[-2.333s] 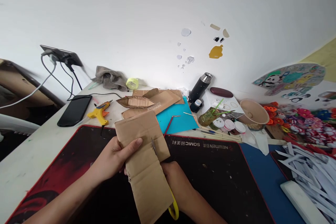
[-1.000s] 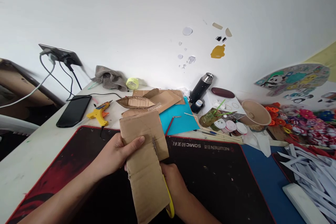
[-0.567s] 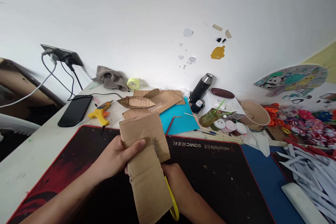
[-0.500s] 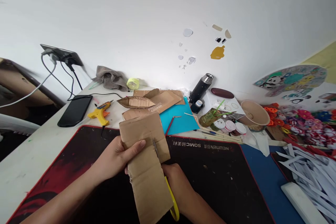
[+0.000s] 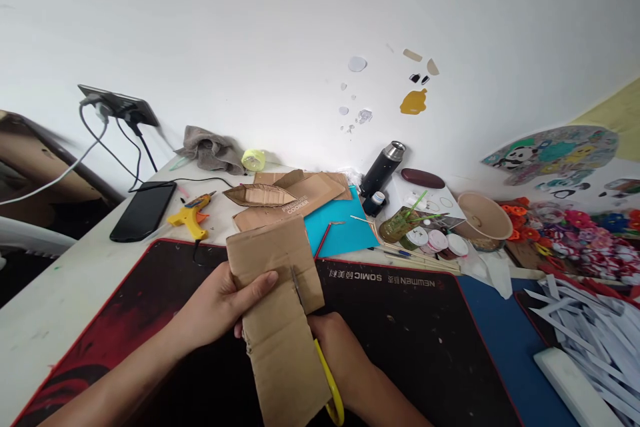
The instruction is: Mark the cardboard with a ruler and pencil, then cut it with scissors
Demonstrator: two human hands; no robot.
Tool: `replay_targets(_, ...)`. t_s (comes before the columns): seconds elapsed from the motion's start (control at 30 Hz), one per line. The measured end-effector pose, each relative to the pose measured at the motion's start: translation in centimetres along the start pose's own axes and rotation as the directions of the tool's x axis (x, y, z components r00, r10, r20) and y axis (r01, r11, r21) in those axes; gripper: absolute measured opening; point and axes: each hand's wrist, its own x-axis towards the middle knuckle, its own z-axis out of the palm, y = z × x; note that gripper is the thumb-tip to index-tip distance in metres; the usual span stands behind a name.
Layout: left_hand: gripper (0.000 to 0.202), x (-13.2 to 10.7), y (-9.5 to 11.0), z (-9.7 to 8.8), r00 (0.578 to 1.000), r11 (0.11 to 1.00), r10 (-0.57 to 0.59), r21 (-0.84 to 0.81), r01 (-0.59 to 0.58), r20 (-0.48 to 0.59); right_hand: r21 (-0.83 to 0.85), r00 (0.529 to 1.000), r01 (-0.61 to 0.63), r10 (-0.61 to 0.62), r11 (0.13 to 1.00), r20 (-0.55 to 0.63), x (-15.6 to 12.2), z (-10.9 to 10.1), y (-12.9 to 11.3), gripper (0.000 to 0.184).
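Observation:
A creased piece of brown cardboard (image 5: 283, 320) is held up over the dark desk mat (image 5: 400, 340). My left hand (image 5: 227, 300) grips its left edge, thumb on the front face and fingers behind. On the right side, my right hand (image 5: 337, 353) is closed round yellow-handled scissors (image 5: 329, 380), partly hidden by the cardboard. One metal blade shows on the front of the sheet, in a slit running up from the lower right. Beyond the sheet, a small boat-shaped cardboard piece (image 5: 260, 195) rests on more cardboard (image 5: 320, 195).
A yellow glue gun (image 5: 189, 219) and a black phone (image 5: 143, 211) lie at left. Behind the mat are blue paper (image 5: 345, 230), a red pencil-like stick (image 5: 323, 240), a black thermos (image 5: 383, 170) and small jars (image 5: 416, 237). Paper strips (image 5: 590, 340) are piled at right.
Hands, cardboard and scissors hold nearly the same place. The scissor handle has shifted very slightly; the camera view has moved a little.

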Motion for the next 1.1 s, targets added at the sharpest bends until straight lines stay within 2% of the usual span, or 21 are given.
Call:
replay_targets(0.23, 0.061, 0.2, -0.9, -0.2, 1.0, 1.0, -0.005, -0.019, 0.005, -0.009, 0.033, 1.0, 0.006, -0.006, 0.999, -0.004, 0.3, 0.2, 0.5, 0.023)
replay_targets(0.37, 0.06, 0.1, -0.3, 0.1, 1.0, 1.0, -0.013, -0.01, 0.013, -0.029, 0.05, 0.998, -0.044, 0.046, 0.998, -0.033, 1.0, 0.6, 1.4, 0.023)
replay_targets(0.5, 0.063, 0.2, -0.2, -0.1, 0.999, 1.0, -0.019, 0.003, 0.019, -0.036, 0.158, 0.996, -0.073, 0.079, 0.985, -0.034, 1.6, 1.0, 2.1, 0.023)
replay_targets(0.6, 0.064, 0.6, -0.6, -0.3, 0.999, 1.0, -0.017, -0.001, 0.017, -0.037, 0.274, 0.988, -0.136, 0.151, 0.952, -0.033, 1.7, 1.1, 1.8, 0.024)
replay_targets(0.77, 0.067, 1.0, -0.8, -0.6, 0.998, 0.999, -0.051, 0.011, 0.052, -0.039, 0.319, 0.969, -0.213, 0.241, 0.924, -0.052, 1.9, 1.6, 0.9, 0.025)
replay_targets(0.83, 0.068, 1.2, -0.6, -0.7, 0.996, 0.997, -0.07, 0.012, 0.071, -0.051, 0.401, 0.961, -0.236, 0.275, 0.885, -0.041, 2.2, 2.1, 1.0, 0.023)
replay_targets(0.9, 0.068, 1.4, -0.4, -0.8, 0.995, 0.997, -0.075, 0.002, 0.075, -0.063, 0.538, 0.939, -0.283, 0.345, 0.794, -0.014, 2.6, 2.7, 1.2, 0.028)
replay_targets(0.93, 0.068, 1.5, -0.3, -0.8, 0.995, 0.997, -0.071, -0.003, 0.071, -0.069, 0.558, 0.943, -0.279, 0.333, 0.781, 0.005, 2.8, 2.9, 1.3, 0.03)
replay_targets(1.0, 0.069, 1.8, -0.1, -0.9, 0.995, 0.999, -0.054, 0.0, 0.055, -0.087, 0.511, 0.962, -0.234, 0.272, 0.827, 0.001, 3.1, 3.0, 1.3, 0.034)
replay_targets(1.1, 0.068, 2.0, 0.5, -1.3, 0.992, 0.999, -0.033, 0.0, 0.033, -0.121, 0.349, 0.987, -0.14, 0.157, 0.926, -0.02, 2.7, 2.6, 0.9, 0.035)
